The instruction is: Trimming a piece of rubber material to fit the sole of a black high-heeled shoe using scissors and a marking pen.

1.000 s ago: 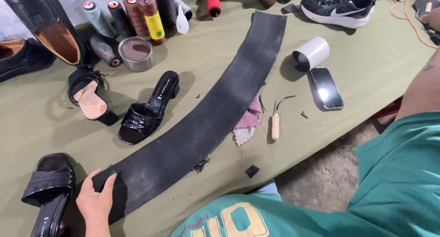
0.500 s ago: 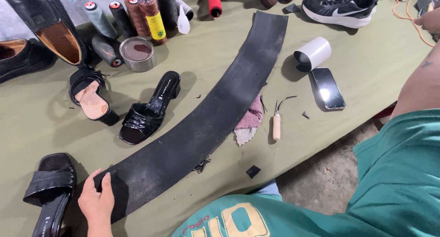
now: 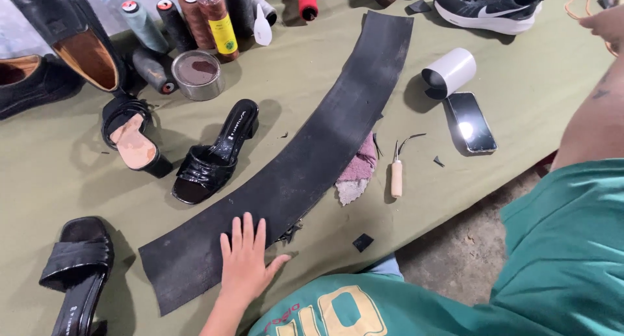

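Left hand (image 3: 247, 261) lies flat, fingers spread, pinning the near end of the long black rubber strip (image 3: 305, 160) across the green tabletop (image 3: 520, 95); right hand (image 3: 604, 24) far right, fingers' state unclear; next likely needs a marking/cutting tool.

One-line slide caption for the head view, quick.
Left hand flat on a long curved black rubber strip, sandals and thread spools around it on the green table.

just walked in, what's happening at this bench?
A person in a green shirt presses the left hand flat on the near end of a long curved black rubber strip lying across the green table. The right hand is off at the far edge. Black sandals, thread spools and an awl lie around.
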